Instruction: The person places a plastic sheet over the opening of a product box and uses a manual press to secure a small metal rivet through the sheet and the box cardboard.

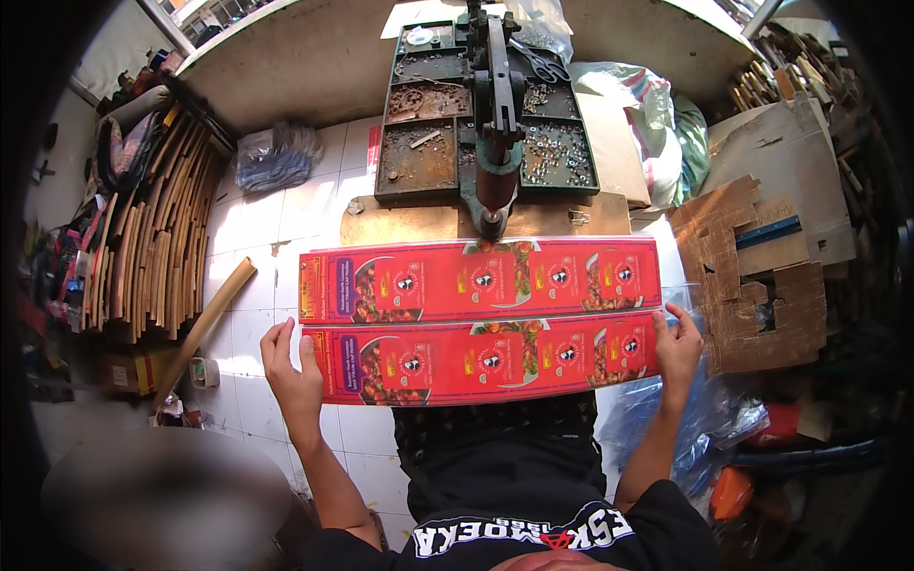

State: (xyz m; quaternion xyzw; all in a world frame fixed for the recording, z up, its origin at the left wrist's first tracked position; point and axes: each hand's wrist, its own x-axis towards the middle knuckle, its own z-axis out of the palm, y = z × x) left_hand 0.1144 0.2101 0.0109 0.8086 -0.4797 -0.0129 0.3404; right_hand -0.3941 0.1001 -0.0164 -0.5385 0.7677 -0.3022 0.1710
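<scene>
the red strips (500,340) lie between the left hand (293,369) and right hand (678,350), both equally close, fingers holding the ends, long axis left to right, far edge beside the press (497,181).

I see a red upper strip (481,281) and a red lower strip (490,364) — both long, glossy, printed with bowls of food — lying flat, close and parallel across mid-view.

A small workshop, by its lever press (497,181), compartment tray (405,169) of metal bits (554,147), scissors (539,63) and scrap cardboard (792,335).
</scene>
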